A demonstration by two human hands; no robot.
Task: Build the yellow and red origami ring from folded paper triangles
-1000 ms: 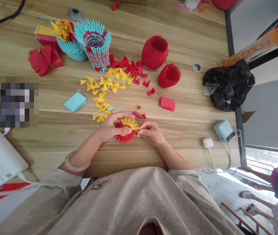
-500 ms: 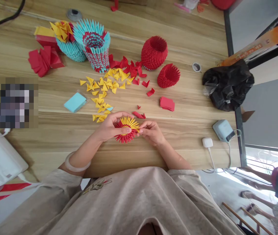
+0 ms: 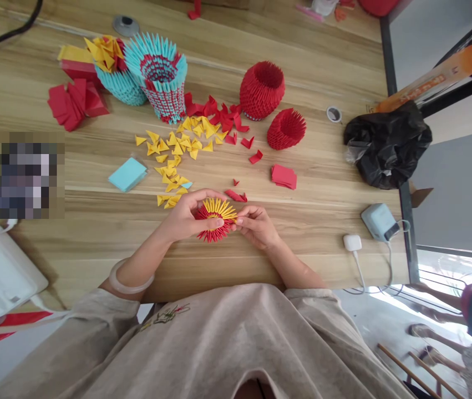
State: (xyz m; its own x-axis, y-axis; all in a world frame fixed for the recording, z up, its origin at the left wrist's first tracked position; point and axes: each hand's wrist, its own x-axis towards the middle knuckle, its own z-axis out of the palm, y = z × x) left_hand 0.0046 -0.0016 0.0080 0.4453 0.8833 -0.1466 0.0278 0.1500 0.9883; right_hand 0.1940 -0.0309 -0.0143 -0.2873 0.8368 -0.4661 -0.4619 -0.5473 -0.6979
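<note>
A round spiky paper piece point(image 3: 216, 209), yellow along its far side and red along its near side, is held above the table's near part. My left hand point(image 3: 189, 215) grips it from the left, thumb across its centre and fingers behind its far edge. At its right edge, the fingertips of my right hand point(image 3: 257, 224) pinch a yellow tip; whether that is a separate folded piece is too small to tell. Yellow folded triangles point(image 3: 177, 145) lie scattered beyond my left hand. Several red folded pieces point(image 3: 236, 195) lie just beyond the spiky piece.
Farther back stand a blue-and-red paper vase point(image 3: 165, 83), a blue paper bowl point(image 3: 125, 87) and two red paper pots point(image 3: 262, 91). Blue slips point(image 3: 128, 174) lie left, red slips point(image 3: 284, 176) right. A black bag point(image 3: 389, 144) and a charger point(image 3: 379, 221) sit at the right edge.
The spiky piece has tilted or turned very slightly between my hands. Both hands keep nearly the same place and grip.
</note>
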